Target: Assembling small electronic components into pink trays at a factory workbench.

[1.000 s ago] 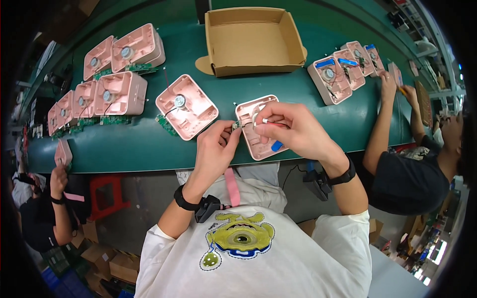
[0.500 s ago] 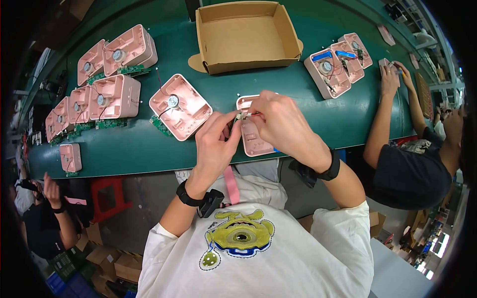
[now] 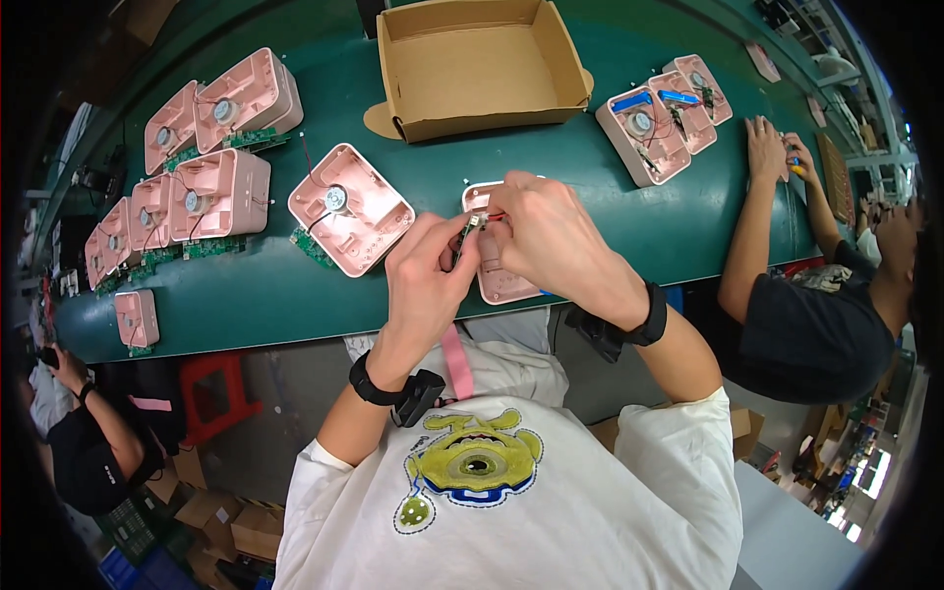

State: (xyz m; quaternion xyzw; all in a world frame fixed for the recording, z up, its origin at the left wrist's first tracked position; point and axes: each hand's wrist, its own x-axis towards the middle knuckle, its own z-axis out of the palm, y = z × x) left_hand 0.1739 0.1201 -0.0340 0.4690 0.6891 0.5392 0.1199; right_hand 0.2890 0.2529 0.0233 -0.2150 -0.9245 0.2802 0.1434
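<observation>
Pink housing [image 3: 497, 275] under both hands; left hand [image 3: 428, 280] and right hand [image 3: 546, 236] pinch small component [image 3: 470, 228]. Fitting step; next needs precise seating toward 12 o'clock.

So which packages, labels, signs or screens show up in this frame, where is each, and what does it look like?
Open cardboard box: far side of the green bench, beyond the hands; brown, rectangular, shallow, nothing visible inside.
Cardboard cartons: on the floor at lower left, under the bench; brown, boxy, partly hidden.
Labels, signs or screens: none that can be made out.
</observation>
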